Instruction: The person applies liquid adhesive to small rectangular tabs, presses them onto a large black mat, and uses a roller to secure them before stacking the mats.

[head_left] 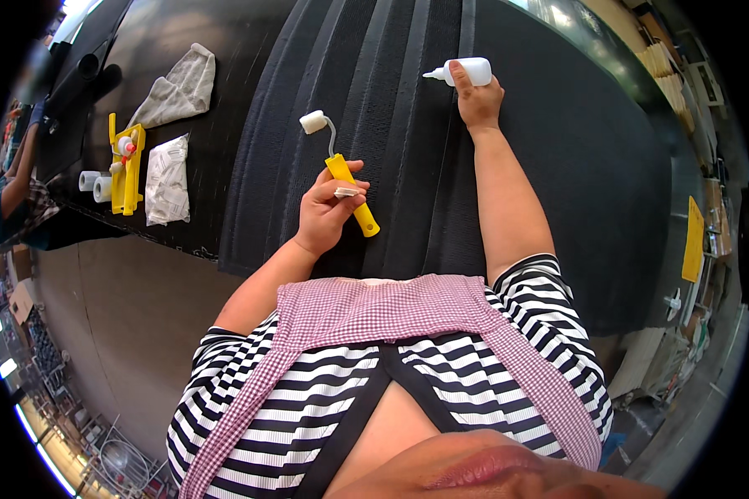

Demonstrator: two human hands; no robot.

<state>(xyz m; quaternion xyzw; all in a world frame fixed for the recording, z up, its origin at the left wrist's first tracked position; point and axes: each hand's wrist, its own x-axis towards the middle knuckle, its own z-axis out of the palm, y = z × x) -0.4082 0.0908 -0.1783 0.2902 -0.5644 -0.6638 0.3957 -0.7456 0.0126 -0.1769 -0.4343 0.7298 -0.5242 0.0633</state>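
Head view: on my feed the right hand (480, 104) is closed around a bottle (476, 71), thumb along its near side, the other fingers mostly hidden behind it. The bottle is right of centre near the top of the frame, over the black sheet (574, 175); I can't tell whether it touches. Its long axis runs nearly level across the picture, nozzle toward the left, base toward the right. It looks white, translucent and smooth, with a stepped, tapering tip.

The left hand (320, 218), at the centre left, holds a roller (339, 169) by its handle, with a small white piece (345, 192) also at the fingers. I read the roller's long axis as a slant: head to the upper left, handle butt to the lower right. The handle is bright yellow with a hole at the end, the neck bent grey metal, the head short and white.

Farther out, raised strips (374, 100) run up the sheet. At the left of the frame I see a grey rag (183, 87), a yellow tray (131, 187), a clear bag (168, 183) and two white rolls (101, 190). Another person (12, 195) stands at the far left edge.
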